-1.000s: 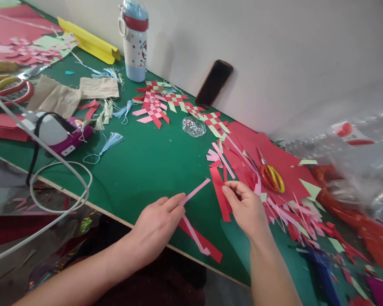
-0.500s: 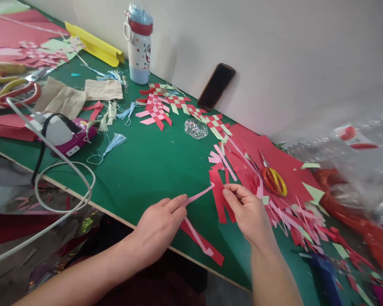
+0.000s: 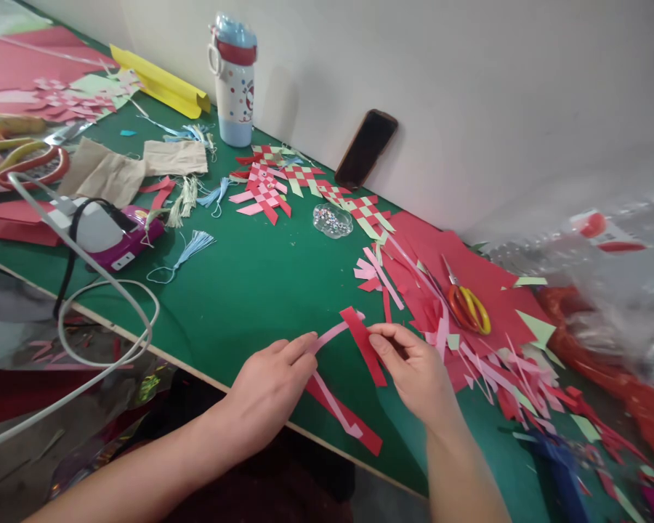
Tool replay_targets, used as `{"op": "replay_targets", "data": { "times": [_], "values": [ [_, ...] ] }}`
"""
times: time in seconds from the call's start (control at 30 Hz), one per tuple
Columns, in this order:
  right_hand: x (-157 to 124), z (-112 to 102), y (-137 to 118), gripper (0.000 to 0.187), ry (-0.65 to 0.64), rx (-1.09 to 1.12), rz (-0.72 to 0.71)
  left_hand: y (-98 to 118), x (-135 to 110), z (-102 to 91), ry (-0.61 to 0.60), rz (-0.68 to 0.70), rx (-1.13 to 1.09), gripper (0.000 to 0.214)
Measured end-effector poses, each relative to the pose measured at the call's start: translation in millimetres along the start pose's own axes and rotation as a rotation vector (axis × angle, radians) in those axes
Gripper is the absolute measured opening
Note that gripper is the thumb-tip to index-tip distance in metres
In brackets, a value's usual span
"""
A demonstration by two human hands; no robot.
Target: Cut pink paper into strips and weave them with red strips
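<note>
My left hand rests near the table's front edge with its fingers curled over folded paper strips. One end of a pink paper strip comes out past its fingertips; a second pink length lies over a red strip below the hand. Between thumb and fingers, my right hand pinches another red paper strip, which crosses over the tip of the upper pink one. What lies under my left palm is hidden.
Scissors lie on red paper among paper scraps at right. A dish of beads, woven paper pieces, a phone and a bottle stand along the wall. A white cable loops at left near a blue tassel.
My right hand has shifted slightly left, bringing the red strip from beside the pink strip's end to across it. My left hand stays nearly in place.
</note>
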State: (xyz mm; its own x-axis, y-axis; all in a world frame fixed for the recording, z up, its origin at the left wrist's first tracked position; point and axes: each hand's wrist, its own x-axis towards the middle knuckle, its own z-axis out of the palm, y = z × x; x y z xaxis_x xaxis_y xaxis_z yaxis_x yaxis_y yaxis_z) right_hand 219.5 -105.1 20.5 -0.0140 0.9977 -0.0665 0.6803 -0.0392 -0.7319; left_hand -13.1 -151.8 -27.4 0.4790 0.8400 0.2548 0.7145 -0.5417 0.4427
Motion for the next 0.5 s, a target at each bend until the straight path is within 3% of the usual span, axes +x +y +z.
{"op": "replay_targets", "data": {
  "times": [0.23,0.4,0.5],
  "values": [
    [4,2,-14,0.027,-0.237,-0.163,-0.038,3,-1,-4.2,-0.045,-0.050,0.031,0.022],
    [6,4,-28,0.024,-0.408,-0.189,-0.098,4,-5,-1.2,0.006,-0.085,0.019,0.026],
    [7,4,-30,0.021,-0.441,-0.205,-0.107,3,-8,3.3,0.043,-0.098,-0.001,0.028]
  ]
}}
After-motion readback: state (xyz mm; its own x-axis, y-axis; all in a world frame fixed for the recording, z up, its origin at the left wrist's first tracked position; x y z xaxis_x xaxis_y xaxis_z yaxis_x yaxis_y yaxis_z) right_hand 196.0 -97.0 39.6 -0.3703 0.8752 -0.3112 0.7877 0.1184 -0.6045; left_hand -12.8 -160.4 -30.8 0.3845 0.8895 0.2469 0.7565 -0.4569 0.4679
